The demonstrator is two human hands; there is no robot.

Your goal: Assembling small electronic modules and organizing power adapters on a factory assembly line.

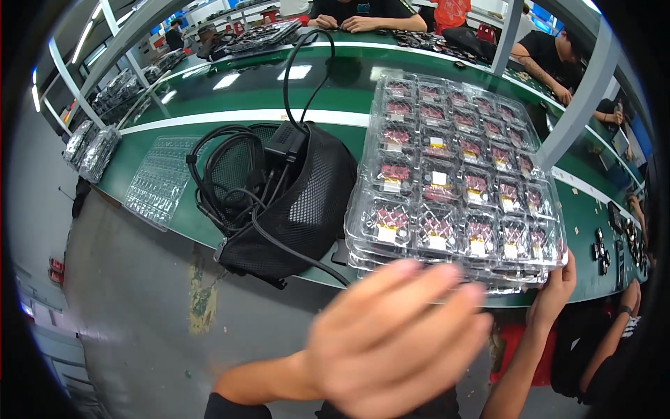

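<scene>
A stack of clear plastic blister trays (457, 183) rests on the green bench, its pockets filled with small dark and reddish electronic parts bearing white and yellow tabs. My right hand (553, 290) grips the near right corner of the stack, thumb up along its side. Just in front of the stack's near edge hovers my left hand (401, 335), blurred by motion, its fingers stretched out and holding nothing that shows. Left of the trays stands a black mesh bag (296, 199) with coiled black cables (209, 174) and a black power adapter (287, 142).
An unfilled clear tray (159, 178) lies on the bench at the left, beside more stacked trays (94, 152). A grey post (581, 91) rises by the stack's right side. Co-workers (363, 17) sit across the bench and at the right. A red stool (527, 353) is below.
</scene>
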